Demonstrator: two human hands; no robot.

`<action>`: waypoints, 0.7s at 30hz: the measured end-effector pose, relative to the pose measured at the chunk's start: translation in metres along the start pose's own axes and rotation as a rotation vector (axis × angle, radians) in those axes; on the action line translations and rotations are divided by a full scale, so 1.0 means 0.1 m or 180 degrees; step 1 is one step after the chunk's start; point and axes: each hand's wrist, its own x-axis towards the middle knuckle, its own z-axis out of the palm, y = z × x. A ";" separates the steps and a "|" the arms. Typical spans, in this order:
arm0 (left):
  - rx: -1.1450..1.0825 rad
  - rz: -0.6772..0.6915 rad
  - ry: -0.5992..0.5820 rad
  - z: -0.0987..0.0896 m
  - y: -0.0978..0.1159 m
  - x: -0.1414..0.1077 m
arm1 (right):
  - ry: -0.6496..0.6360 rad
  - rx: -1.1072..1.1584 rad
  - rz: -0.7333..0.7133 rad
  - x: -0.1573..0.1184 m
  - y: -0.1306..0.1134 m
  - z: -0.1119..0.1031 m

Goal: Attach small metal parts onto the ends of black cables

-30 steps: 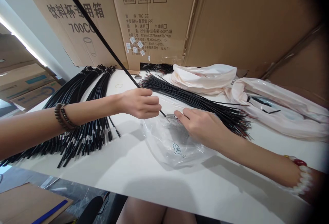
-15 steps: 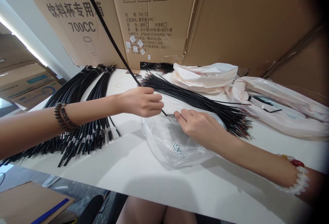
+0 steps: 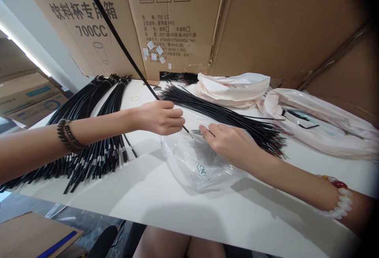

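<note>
My left hand point(image 3: 162, 118) is closed around a long black cable point(image 3: 130, 58), which runs from the upper left down through the fist. The cable's short end point(image 3: 186, 128) pokes out on the right side, with a thin pale tip. My right hand point(image 3: 226, 139) grips small scissors point(image 3: 196, 131); their pointed metal blades stand slightly apart, close beside the cable tip. The handles are hidden in the fingers. Both hands hover over a clear plastic bag point(image 3: 189, 175) with a green print, lying on the white table point(image 3: 124, 195).
Behind the hands lies a bundle of black cables point(image 3: 219, 112) with frayed ends. More bundled cables point(image 3: 103, 131) with white tags lie at left, under my left forearm. Pale plastic wrapping point(image 3: 233, 88) sits at the back right. Large cardboard boxes point(image 3: 174, 21) wall off the rear.
The scissor blades, touching the cable's end earlier, have come apart and are now a little away from it. A pale tip shows at the cable's end. Both hands stay nearly in place.
</note>
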 end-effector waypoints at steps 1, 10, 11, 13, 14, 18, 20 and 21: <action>0.0020 -0.0008 0.0000 0.00 0.00 0.01 | -0.0011 0.0011 -0.0002 0.00 -0.01 0.00; 0.0000 -0.0123 -0.0024 -0.02 -0.01 0.05 | -0.0162 0.0031 0.0047 0.04 -0.03 -0.01; -0.0006 -0.0138 -0.0044 -0.02 -0.01 0.05 | -0.0176 0.0025 0.0055 0.04 -0.03 -0.01; -0.0012 -0.0162 -0.0074 -0.01 0.00 0.05 | -0.0201 0.0017 0.0065 0.04 -0.03 -0.01; -0.0019 -0.0170 -0.0098 -0.01 0.00 0.05 | -0.0212 0.0017 0.0065 0.04 -0.04 -0.01; -0.0048 -0.0192 -0.0216 -0.01 0.01 0.05 | -0.0233 0.0017 0.0060 0.04 -0.05 -0.01; -0.0069 -0.0198 -0.0278 -0.01 0.00 0.04 | -0.0230 0.0009 0.0066 0.04 -0.05 -0.01; -0.0079 -0.0206 -0.0292 -0.01 0.00 0.04 | -0.0228 0.0004 0.0072 0.04 -0.05 0.00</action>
